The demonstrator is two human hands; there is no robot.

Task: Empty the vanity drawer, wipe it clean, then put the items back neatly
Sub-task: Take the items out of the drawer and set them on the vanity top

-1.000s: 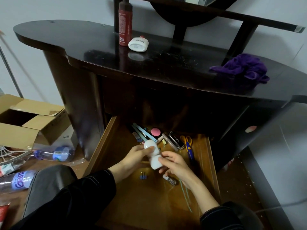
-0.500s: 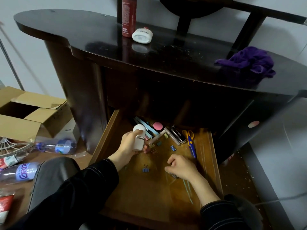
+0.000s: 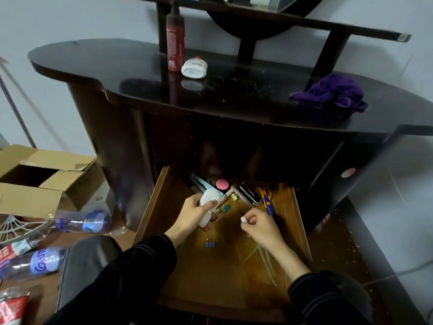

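The wooden vanity drawer (image 3: pixel 150 207) is pulled out below the dark vanity top (image 3: pixel 234 90). My left hand (image 3: pixel 192 214) grips a white roll-on bottle (image 3: pixel 209 207) over the drawer's back left. My right hand (image 3: pixel 260 225) pinches a small white-capped item (image 3: pixel 243 219) near the drawer's middle. At the drawer's back lie a pink compact (image 3: pixel 222 184), a shiny dark case (image 3: pixel 249 195), blue and yellow scissors (image 3: pixel 266 199) and several binder clips (image 3: pixel 222 208). A blue clip (image 3: pixel 210 244) sits mid-drawer. A purple cloth (image 3: pixel 332 93) lies on the vanity top at the right.
A red bottle (image 3: pixel 175 38) and a white bottle (image 3: pixel 194 68) stand on the vanity top near the mirror frame. An open cardboard box (image 3: pixel 42 179) and plastic water bottles (image 3: pixel 39 263) lie on the floor at the left. A dark stool (image 3: pixel 89 261) is beside my left arm.
My right hand lifted from the drawer floor pinching a small white-capped item. My left hand still holds the white bottle, tipped a little lower. The camera tilted up slightly.
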